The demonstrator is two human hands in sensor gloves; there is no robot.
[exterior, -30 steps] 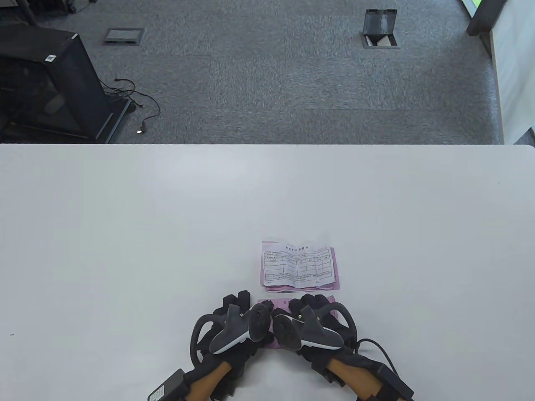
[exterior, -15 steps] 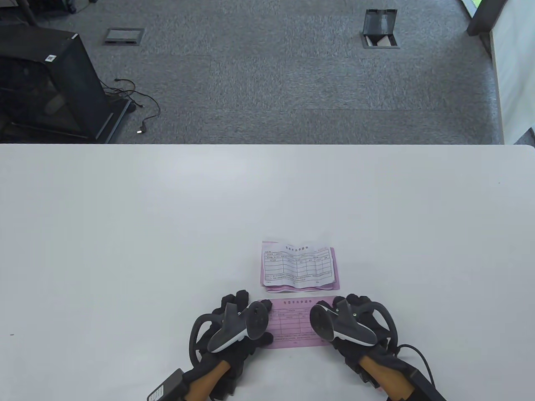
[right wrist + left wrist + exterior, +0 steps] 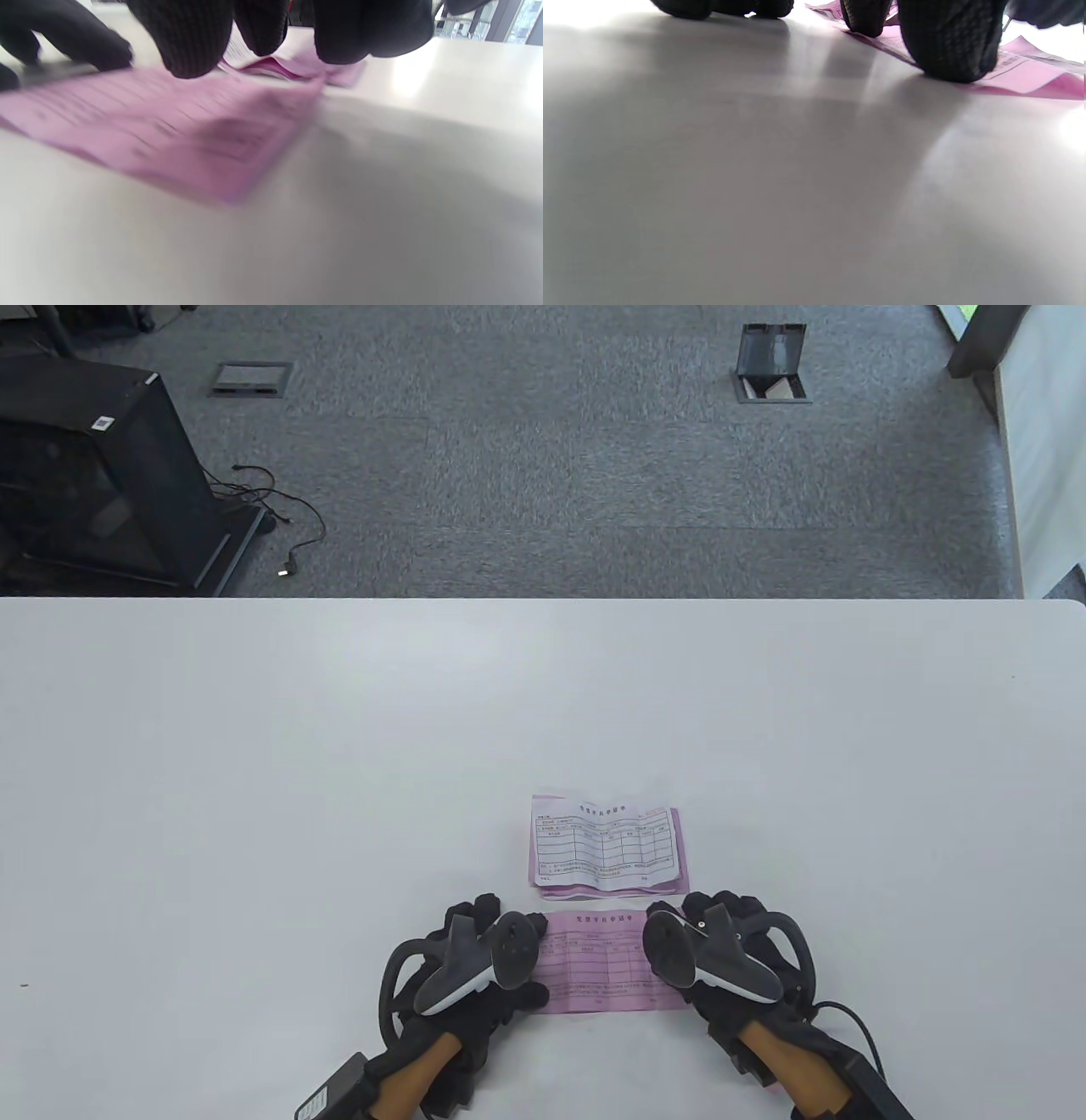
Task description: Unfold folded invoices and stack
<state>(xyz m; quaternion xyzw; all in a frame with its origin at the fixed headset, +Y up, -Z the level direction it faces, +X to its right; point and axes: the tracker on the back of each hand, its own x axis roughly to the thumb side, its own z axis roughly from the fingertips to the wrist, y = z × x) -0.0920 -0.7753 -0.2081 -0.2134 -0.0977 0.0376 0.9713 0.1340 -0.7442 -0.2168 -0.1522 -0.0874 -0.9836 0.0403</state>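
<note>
A pink invoice (image 3: 604,960) lies unfolded and flat on the white table (image 3: 254,780) near the front edge, between my hands. My left hand (image 3: 475,971) rests on its left end; in the left wrist view its fingertips (image 3: 950,46) press down on the pink sheet (image 3: 1031,76). My right hand (image 3: 721,954) is at the sheet's right end; in the right wrist view its fingertips (image 3: 186,42) hang just over the pink sheet (image 3: 169,131). Just behind lies a stack of unfolded invoices (image 3: 607,848), a white one on top of pink ones.
The stack also shows in the right wrist view (image 3: 297,63), a short way beyond the pink sheet. Beyond the table's far edge are grey carpet, a black cabinet (image 3: 93,475) and floor boxes (image 3: 770,364).
My right hand has slid to the right and the pink invoice has opened from a narrow folded piece to its full width. My left hand has stayed on its left end.
</note>
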